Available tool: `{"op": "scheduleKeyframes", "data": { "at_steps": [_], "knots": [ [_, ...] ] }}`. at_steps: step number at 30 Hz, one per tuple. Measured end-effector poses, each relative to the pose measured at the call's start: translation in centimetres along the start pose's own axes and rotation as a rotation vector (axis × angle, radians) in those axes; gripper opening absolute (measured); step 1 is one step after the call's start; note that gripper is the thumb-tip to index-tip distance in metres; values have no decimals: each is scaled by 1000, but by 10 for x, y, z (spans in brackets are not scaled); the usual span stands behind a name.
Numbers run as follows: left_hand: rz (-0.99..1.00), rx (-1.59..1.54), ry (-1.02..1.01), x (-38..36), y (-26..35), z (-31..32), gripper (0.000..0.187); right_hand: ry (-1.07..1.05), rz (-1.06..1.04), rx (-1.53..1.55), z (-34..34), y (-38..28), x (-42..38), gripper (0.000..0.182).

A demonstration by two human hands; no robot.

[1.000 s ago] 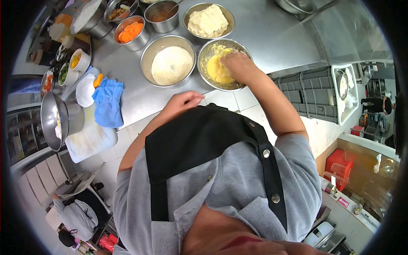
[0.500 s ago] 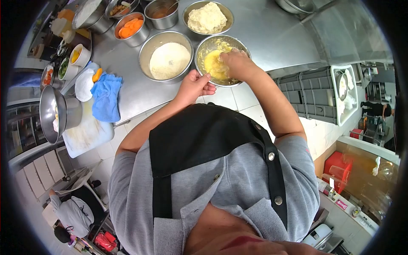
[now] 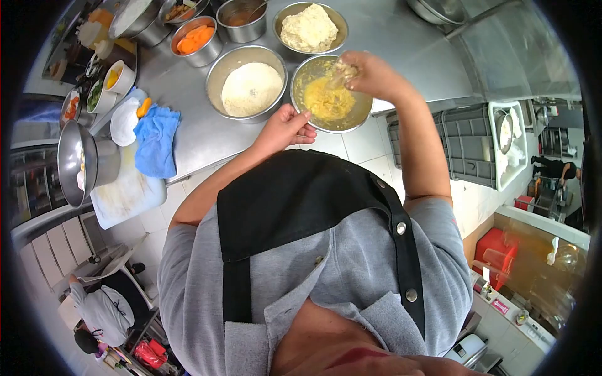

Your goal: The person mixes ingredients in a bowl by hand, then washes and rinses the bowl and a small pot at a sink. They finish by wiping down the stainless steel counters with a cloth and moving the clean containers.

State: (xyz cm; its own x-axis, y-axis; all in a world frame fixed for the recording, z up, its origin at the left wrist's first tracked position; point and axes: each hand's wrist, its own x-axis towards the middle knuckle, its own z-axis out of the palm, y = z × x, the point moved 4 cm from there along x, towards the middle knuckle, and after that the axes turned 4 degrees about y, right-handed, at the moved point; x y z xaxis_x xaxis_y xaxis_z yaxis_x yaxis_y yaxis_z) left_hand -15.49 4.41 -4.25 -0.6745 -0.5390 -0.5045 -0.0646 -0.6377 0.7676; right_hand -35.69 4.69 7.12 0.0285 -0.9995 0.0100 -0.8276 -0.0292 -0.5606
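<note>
Right hand is lifted from yellow batter, upper centre.
Stirring seems paused; steel bowl is pinched by left hand, right grip indiscernible.

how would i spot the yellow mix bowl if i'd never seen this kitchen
On the steel counter across the top, find the bowl of pale powder near the front edge. The mixing bowl is just right of it, with the left hand at its rim and the right hand over it. Unlike its neighbours, it holds a yellow mixture.
</note>
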Motion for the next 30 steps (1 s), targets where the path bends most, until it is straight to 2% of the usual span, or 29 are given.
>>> {"op": "scheduleKeyframes", "data": {
  "at_steps": [5,9,14,17,20,23,24,27,30],
  "knots": [
    [2,126,-42,-11,-1,-14,27,55,35,215,-35,-29,-11,36],
    [119,298,-118,-28,-1,-37,24,-2,105,276,-25,-12,-10,31],
    [57,242,-17,-58,-5,-85,14,-47,262,307,-25,-2,-6,26],
    [39,183,66,-73,3,-107,14,-46,183,299,-34,-33,4,24],
    [89,170,183,-86,11,-130,14,-37,56,230,-35,-65,24,38],
    [145,166,280,-89,19,-146,14,78,-28,185,-19,-93,46,32],
    [159,155,296,-90,22,-148,15,31,5,280,-7,-100,54,37],
    [221,105,314,-92,36,-146,15,-21,-96,132,35,-126,75,40],
    [286,39,331,-88,43,-142,17,-331,-84,-38,89,-130,83,38]
  ]
}}
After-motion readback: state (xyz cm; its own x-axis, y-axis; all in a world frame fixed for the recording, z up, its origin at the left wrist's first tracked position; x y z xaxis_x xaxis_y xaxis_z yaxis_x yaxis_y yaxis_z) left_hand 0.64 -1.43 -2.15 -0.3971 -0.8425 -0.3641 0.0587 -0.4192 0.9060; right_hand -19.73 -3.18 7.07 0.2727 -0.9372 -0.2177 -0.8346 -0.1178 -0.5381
